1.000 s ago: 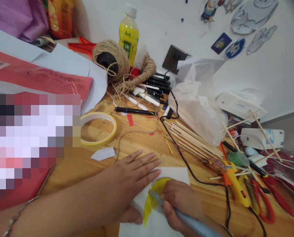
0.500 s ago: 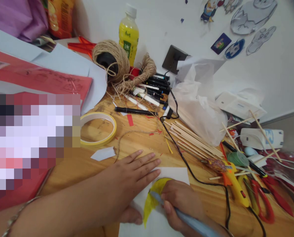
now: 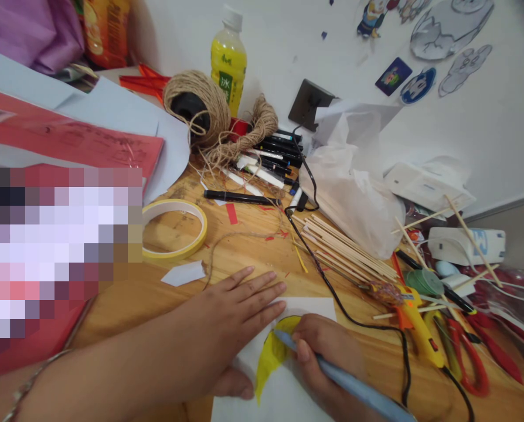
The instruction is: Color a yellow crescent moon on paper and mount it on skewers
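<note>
L hand (image 3: 231, 305) lay flat, palm down, fingers spread wide, gripping nothing, just pressing on the white paper (image 3: 317, 306) on the wooden table (image 3: 253, 252). R hand (image 3: 327, 351) was curled shut round a blue pen (image 3: 350, 384). The pen's long axis ran from lower right up-left, tip touching the top edge of the yellow crescent (image 3: 268, 360) (drawn or stuck on, couldn't tell). Crescent sat btwn both hands, just beside the L fingertips. Glue gun (image 3: 415, 328) lay well apart, to the right.

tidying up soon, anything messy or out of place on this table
Twine trails unravelled off its spool over the markers, red paper scraps litter the table, and loose sticks lie askew across the clutter. A black cord snakes beside the right hand holding the pen.
</note>
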`<state>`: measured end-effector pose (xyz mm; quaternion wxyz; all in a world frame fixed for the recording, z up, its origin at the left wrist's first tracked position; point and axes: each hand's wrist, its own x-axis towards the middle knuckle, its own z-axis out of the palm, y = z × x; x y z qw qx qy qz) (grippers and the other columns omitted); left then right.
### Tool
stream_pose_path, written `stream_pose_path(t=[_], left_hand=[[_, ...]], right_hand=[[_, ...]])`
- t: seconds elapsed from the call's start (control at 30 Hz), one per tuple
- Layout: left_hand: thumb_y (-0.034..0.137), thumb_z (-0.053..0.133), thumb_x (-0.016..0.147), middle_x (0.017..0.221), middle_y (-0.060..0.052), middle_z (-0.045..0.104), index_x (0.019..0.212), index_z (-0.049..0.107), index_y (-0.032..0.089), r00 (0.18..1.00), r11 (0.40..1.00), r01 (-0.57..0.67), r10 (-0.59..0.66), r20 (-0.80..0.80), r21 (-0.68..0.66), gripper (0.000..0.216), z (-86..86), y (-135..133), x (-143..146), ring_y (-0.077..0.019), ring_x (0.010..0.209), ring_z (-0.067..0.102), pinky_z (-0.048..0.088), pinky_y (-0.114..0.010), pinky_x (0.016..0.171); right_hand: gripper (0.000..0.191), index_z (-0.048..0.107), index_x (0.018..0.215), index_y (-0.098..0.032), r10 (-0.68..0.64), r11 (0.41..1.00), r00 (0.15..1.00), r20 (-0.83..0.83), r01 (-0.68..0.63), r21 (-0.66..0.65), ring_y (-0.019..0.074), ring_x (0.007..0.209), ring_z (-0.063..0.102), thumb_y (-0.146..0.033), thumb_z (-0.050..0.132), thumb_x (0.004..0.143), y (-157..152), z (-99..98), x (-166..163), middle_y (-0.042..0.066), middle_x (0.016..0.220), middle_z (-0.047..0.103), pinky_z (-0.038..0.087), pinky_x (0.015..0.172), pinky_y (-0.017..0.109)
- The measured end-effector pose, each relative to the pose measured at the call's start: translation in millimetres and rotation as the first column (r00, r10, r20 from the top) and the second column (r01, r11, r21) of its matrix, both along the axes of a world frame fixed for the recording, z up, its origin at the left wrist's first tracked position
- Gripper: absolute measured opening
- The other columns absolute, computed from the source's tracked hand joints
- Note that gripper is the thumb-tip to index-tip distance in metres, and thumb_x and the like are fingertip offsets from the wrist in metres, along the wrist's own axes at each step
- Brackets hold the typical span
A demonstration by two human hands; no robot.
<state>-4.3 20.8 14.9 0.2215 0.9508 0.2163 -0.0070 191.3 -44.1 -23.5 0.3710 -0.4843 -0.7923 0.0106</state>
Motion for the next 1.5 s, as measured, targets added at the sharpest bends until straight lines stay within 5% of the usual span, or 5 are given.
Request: stream_pose_path(t=[0.2, 0.6, 0.73, 0.9, 1.5], left_hand=[[0.051, 0.074, 0.071, 0.150, -0.016, 0.029, 0.139, 0.041, 0.011, 1.000, 1.000, -0.007, 0.007, 0.026, -0.017, 0.086, -2.2, -1, 0, -0.0288, 0.141, 0.024, 0.015, -0.047, 0.117], [0.051, 0.078, 0.065, 0.151, -0.015, 0.022, 0.143, 0.035, 0.013, 0.999, 1.000, 0.013, -0.012, -0.052, 0.026, 0.096, 1.1, -1, 2, -0.0294, 0.141, 0.023, 0.016, -0.046, 0.116], [0.049, 0.079, 0.065, 0.151, -0.015, 0.024, 0.141, 0.038, 0.013, 0.998, 1.000, 0.014, -0.012, -0.058, 0.023, 0.094, -0.5, -1, 3, -0.0290, 0.141, 0.023, 0.017, -0.046, 0.116], [0.050, 0.077, 0.066, 0.151, -0.016, 0.028, 0.141, 0.038, 0.012, 0.999, 1.000, 0.003, -0.004, 0.042, 0.024, 0.093, -9.6, -2, -1, -0.0300, 0.141, 0.024, 0.014, -0.047, 0.117], [0.053, 0.072, 0.072, 0.151, -0.016, 0.027, 0.140, 0.040, 0.013, 0.999, 1.000, -0.013, 0.012, 0.045, 0.022, 0.085, -5.9, -2, -1, -0.0286, 0.141, 0.023, 0.015, -0.047, 0.117]], right_hand=[[0.058, 0.056, 0.060, -0.021, 0.159, 0.985, 0.983, 0.089, -0.151, -0.087, 0.0140, 0.043, 0.054, -0.030, 0.017, 0.102, 2, 10.1, 1, 0.002, 0.048, 0.058, 0.041, 0.043, 0.027], [0.050, 0.052, 0.059, -0.022, -0.033, 0.999, 0.999, -0.011, 0.033, 0.009, 0.0138, 0.041, 0.048, -0.032, 0.025, 0.101, 0, 2.2, -2, -0.001, 0.046, 0.052, 0.037, 0.040, 0.027], [0.050, 0.053, 0.062, -0.022, 0.070, 0.996, 0.997, 0.043, -0.068, -0.055, 0.0145, 0.042, 0.052, -0.031, 0.023, 0.101, -2, 7.0, 0, 0.000, 0.049, 0.056, 0.042, 0.041, 0.027], [0.043, 0.054, 0.063, -0.021, -0.060, 0.998, 0.998, -0.007, 0.060, 0.023, 0.0168, 0.043, 0.053, -0.027, 0.028, 0.097, -6, -7.1, 1, 0.002, 0.050, 0.054, 0.041, 0.041, 0.029], [0.043, 0.051, 0.062, -0.023, -0.045, 0.999, 0.999, -0.024, 0.045, 0.012, 0.0145, 0.043, 0.050, -0.030, 0.029, 0.098, -4, -6.7, 1, -0.001, 0.049, 0.053, 0.039, 0.041, 0.028]])
